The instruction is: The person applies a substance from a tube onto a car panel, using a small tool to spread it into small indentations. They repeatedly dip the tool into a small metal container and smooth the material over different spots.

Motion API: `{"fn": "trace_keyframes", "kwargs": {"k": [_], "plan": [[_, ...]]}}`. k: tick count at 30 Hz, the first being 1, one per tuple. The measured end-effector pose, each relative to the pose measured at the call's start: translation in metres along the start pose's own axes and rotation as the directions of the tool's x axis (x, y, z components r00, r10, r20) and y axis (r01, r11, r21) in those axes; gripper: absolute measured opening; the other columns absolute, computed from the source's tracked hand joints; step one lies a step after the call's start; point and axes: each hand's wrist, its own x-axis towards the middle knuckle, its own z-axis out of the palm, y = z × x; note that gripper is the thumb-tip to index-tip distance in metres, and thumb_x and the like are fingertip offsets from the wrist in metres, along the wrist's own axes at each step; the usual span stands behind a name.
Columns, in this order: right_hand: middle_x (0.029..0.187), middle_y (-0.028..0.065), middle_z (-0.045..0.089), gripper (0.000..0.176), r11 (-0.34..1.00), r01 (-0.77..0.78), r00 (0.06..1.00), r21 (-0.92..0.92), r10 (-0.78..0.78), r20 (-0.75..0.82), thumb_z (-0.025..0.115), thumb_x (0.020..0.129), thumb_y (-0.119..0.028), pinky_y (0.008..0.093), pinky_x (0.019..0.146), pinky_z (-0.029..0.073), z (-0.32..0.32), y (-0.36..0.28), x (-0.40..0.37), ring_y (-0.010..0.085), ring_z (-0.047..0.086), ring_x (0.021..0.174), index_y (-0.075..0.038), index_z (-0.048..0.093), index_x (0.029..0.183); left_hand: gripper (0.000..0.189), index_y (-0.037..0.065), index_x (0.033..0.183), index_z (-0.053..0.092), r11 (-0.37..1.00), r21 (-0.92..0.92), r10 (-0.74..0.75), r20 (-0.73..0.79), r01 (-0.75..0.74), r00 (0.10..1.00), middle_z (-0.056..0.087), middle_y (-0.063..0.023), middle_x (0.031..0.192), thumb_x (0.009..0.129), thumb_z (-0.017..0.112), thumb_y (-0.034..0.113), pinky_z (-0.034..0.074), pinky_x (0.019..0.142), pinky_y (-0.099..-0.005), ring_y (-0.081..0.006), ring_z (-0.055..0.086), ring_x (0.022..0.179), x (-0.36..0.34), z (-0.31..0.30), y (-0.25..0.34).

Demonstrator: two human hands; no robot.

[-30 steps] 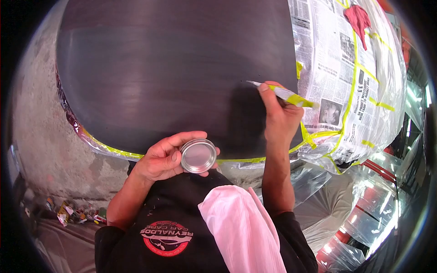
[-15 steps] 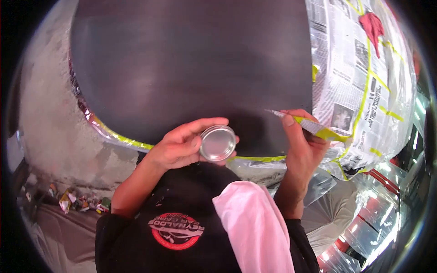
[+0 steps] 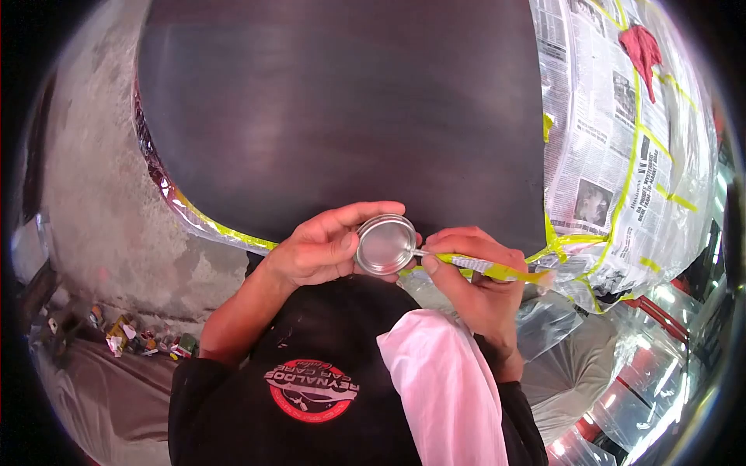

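Note:
My left hand (image 3: 315, 247) is wrapped round a small round clear cup (image 3: 384, 245), its open mouth facing up toward me. In my right hand (image 3: 486, 291) is a slim pointed tool (image 3: 505, 272) with a wrapping of yellow tape and printed paper. Its thin tip meets the right rim of the cup. Both hands are close together in front of my chest, over the near edge of a smooth matte-black panel (image 3: 350, 116). A fine residue may cloud the cup's bottom, but I cannot tell what it is.
Newspaper (image 3: 571, 109) and plastic held by yellow tape cover the body right of the panel, with a red cloth (image 3: 642, 54) on it. Yellow tape (image 3: 225, 231) borders the near-left edge. A pink cloth (image 3: 443, 373) hangs over my front. Small litter (image 3: 148, 338) lies at lower left.
My right hand has moved left and down, bringing the tool's tip from over the panel to the cup's rim. My left hand still holds the cup.

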Motion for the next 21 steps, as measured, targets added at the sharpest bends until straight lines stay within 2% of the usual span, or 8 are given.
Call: {"fn": "trace_keyframes", "kwargs": {"k": [2, 4, 5, 7, 8, 12, 16, 21], "plan": [[0.091, 0.0147, 0.067, 0.018, 0.999, 0.009, 1.000, 0.039, -0.009, 0.004, 0.070, 0.072, 0.008, 0.0315, 0.075, 0.052, -0.005, -0.001, -0.003, 0.0218, 0.065, 0.088, 0.003, 0.070, 0.089, 0.056, 0.002, 0.148, 0.024, 1.000, -0.002, -0.008, 0.000, 0.008, 1.000, 0.041, -0.0235, 0.141, 0.100, 0.047, 0.021, 0.047, 0.100, -0.0480, -0.0332, 0.047, 0.129, 0.000, 0.001, 0.001], [0.091, 0.0146, 0.067, 0.020, 0.927, -0.057, 0.988, 0.372, 0.107, -0.115, 0.065, 0.075, 0.008, 0.0340, 0.076, 0.051, -0.008, -0.003, -0.005, 0.0245, 0.064, 0.088, 0.003, 0.067, 0.094, 0.056, 0.002, 0.148, 0.025, 1.000, -0.008, -0.015, -0.002, 0.015, 1.000, 0.041, -0.0236, 0.141, 0.100, 0.047, 0.021, 0.047, 0.100, -0.0478, -0.0333, 0.048, 0.128, 0.000, 0.000, 0.000], [0.091, 0.0146, 0.067, 0.020, 0.930, -0.057, 0.987, 0.362, 0.107, -0.118, 0.065, 0.075, 0.008, 0.0340, 0.076, 0.051, -0.010, -0.001, -0.001, 0.0245, 0.064, 0.088, 0.003, 0.067, 0.094, 0.056, 0.002, 0.148, 0.025, 1.000, -0.006, -0.012, 0.004, 0.012, 1.000, 0.041, -0.0237, 0.141, 0.100, 0.048, 0.021, 0.047, 0.100, -0.0473, -0.0335, 0.048, 0.128, 0.000, 0.000, -0.001], [0.092, 0.0114, 0.069, 0.008, 0.881, 0.069, 0.901, 0.469, 0.147, -0.409, 0.069, 0.079, 0.002, 0.0241, 0.070, 0.049, -0.012, 0.010, 0.015, 0.0108, 0.062, 0.080, 0.004, 0.069, 0.087, 0.056, 0.002, 0.148, 0.025, 1.000, -0.012, -0.007, 0.014, 0.007, 1.000, 0.041, -0.0238, 0.141, 0.100, 0.048, 0.022, 0.047, 0.100, -0.0468, -0.0336, 0.048, 0.127, 0.001, -0.001, -0.003], [0.085, 0.0061, 0.067, 0.008, 0.924, 0.082, 0.887, 0.373, 0.103, -0.450, 0.070, 0.081, 0.000, 0.0203, 0.065, 0.045, -0.017, 0.018, 0.027, 0.0077, 0.058, 0.074, 0.003, 0.069, 0.088, 0.057, 0.002, 0.148, 0.026, 1.000, -0.013, -0.015, 0.011, 0.015, 1.000, 0.042, -0.0238, 0.141, 0.100, 0.048, 0.022, 0.047, 0.100, -0.0460, -0.0336, 0.049, 0.127, 0.000, 0.000, -0.003], [0.076, -0.0028, 0.060, 0.013, 0.991, 0.023, 0.892, 0.128, 0.038, -0.450, 0.073, 0.083, -0.006, 0.0187, 0.061, 0.039, -0.015, 0.037, 0.059, 0.0042, 0.051, 0.069, 0.003, 0.070, 0.093, 0.058, 0.002, 0.148, 0.026, 1.000, -0.012, -0.029, 0.022, 0.029, 0.999, 0.044, -0.0240, 0.139, 0.100, 0.049, 0.024, 0.048, 0.099, -0.0443, -0.0341, 0.050, 0.126, -0.005, -0.003, -0.007], [0.075, -0.0029, 0.060, 0.014, 0.992, -0.032, 0.926, 0.123, 0.075, -0.370, 0.074, 0.083, -0.007, 0.0186, 0.061, 0.039, -0.012, 0.051, 0.071, 0.0041, 0.051, 0.069, 0.002, 0.071, 0.093, 0.058, 0.002, 0.148, 0.025, 1.000, -0.011, -0.026, -0.003, 0.026, 1.000, 0.044, -0.0238, 0.139, 0.099, 0.049, 0.025, 0.048, 0.098, -0.0442, -0.0350, 0.051, 0.125, -0.010, -0.001, -0.006], [0.072, -0.0044, 0.059, 0.016, 0.999, -0.042, 0.937, -0.026, 0.030, -0.347, 0.076, 0.082, -0.010, 0.0201, 0.059, 0.038, -0.009, 0.054, 0.073, 0.0035, 0.049, 0.066, 0.002, 0.072, 0.092, 0.059, 0.001, 0.148, 0.025, 1.000, -0.007, -0.016, -0.006, 0.015, 1.000, 0.045, -0.0238, 0.139, 0.099, 0.049, 0.025, 0.049, 0.098, -0.0442, -0.0362, 0.052, 0.124, -0.011, -0.002, -0.007]]}}
